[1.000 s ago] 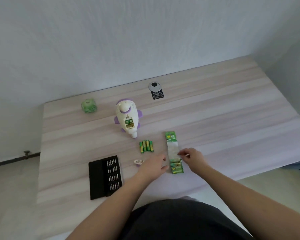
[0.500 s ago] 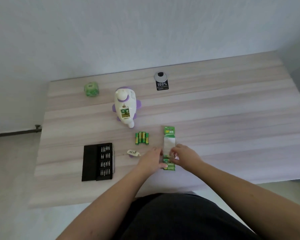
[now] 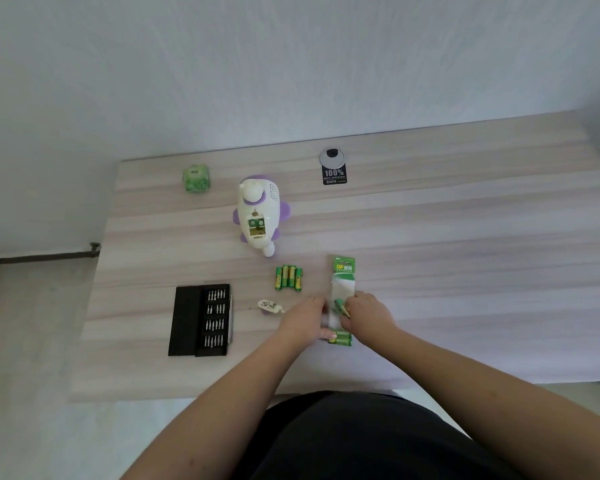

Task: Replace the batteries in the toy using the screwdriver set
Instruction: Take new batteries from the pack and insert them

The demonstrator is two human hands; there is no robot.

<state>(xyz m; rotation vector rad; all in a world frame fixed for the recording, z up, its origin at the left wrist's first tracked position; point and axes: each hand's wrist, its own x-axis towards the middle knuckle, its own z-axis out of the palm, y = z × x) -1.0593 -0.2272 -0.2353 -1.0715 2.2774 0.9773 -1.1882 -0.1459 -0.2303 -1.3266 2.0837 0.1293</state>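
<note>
The white and purple toy [image 3: 258, 216] lies on the table with its battery compartment open and green batteries inside. Several loose green batteries [image 3: 288, 277] lie just in front of it. A long green battery pack [image 3: 343, 282] lies to their right. My left hand [image 3: 307, 318] holds the pack's left edge down. My right hand [image 3: 368, 315] pinches a green battery [image 3: 340, 305] tilted up out of the pack. The small compartment cover [image 3: 269, 305] lies left of my left hand. The black screwdriver set [image 3: 201, 320] lies open further left.
A green cube-shaped object [image 3: 195, 176] sits at the back left of the wooden table [image 3: 465, 254]. A round grey cable grommet with a black label [image 3: 333, 166] is at the back. A white wall stands behind; the floor shows at the left.
My right hand has lifted one green battery up out of the pack while my left hand keeps holding the pack. The camera view shifted slightly.
</note>
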